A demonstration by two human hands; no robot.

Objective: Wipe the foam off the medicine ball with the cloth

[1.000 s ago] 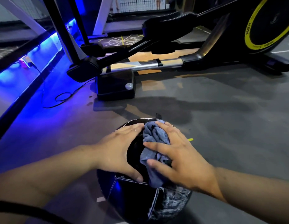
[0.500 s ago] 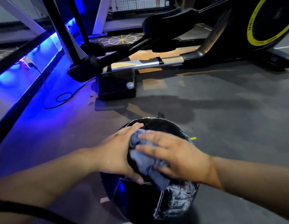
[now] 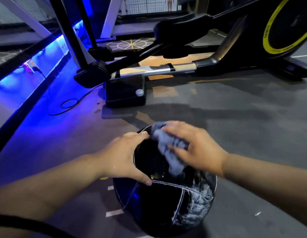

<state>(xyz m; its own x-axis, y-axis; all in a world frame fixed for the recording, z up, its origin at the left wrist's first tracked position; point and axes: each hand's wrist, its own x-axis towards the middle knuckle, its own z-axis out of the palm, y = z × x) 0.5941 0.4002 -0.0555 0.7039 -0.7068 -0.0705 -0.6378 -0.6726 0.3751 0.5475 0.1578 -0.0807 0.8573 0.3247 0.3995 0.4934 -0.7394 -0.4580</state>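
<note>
Ball: the medicine ball [image 3: 149, 208] sits on the floor [image 3: 252, 134] under both my hands. It is black and glossy, with pale stitched seams.
Left hand: my left hand [image 3: 125, 157] lies on the ball's upper left side. Its fingers [image 3: 135, 135] are spread and nearly straight, thumb toward me, bracing the ball and grasping nothing.
Right hand: my right hand [image 3: 199, 148] is blurred. As far as I can tell, its fingers lie spread flat on the cloth and press it onto the crown rather than gripping it.
Cloth: the blue-grey cloth [image 3: 168, 150] is crumpled beneath my right fingers, with a loose end trailing toward me.
Foam: the white foam [image 3: 195, 208] covers the panel below my right wrist, nearer me than those fingers. The crown between my hands looks dark and wet, with only specks on it.
Handling: I judge the ball heavy, round and slick when wet, so it is likely to roll under a sideways push. It offers nothing to pinch, so a broad flat palm opposite the wiping stroke suits it. The cloth is limp and soft and works best bunched under flat fingers.
Next: I would draw the cloth down onto the foamy panel.
</note>
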